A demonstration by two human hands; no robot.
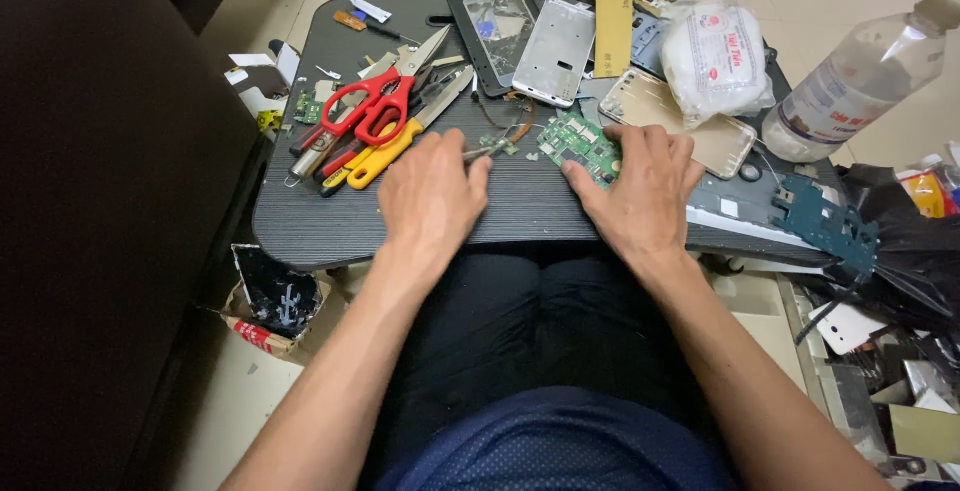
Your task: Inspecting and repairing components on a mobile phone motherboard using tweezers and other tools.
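While the left hand (432, 196) pinches tweezers (482, 150), the right hand (640, 186) presses flat on a green circuit board (580, 144).

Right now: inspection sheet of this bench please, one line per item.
Surface: dark lap table, crowded along the far half.
Job's things: green circuit board under right hand; tweezers at left hand.
Clutter: red scissors, pliers, phone frames, gold back cover, wrapped white roll, clear bottle.
Grips: left hand holding the tweezers; right hand pressing the board.
Cables: thin flex cable by the board.
Surroundings: tiled floor, cardboard box left, black bag right.
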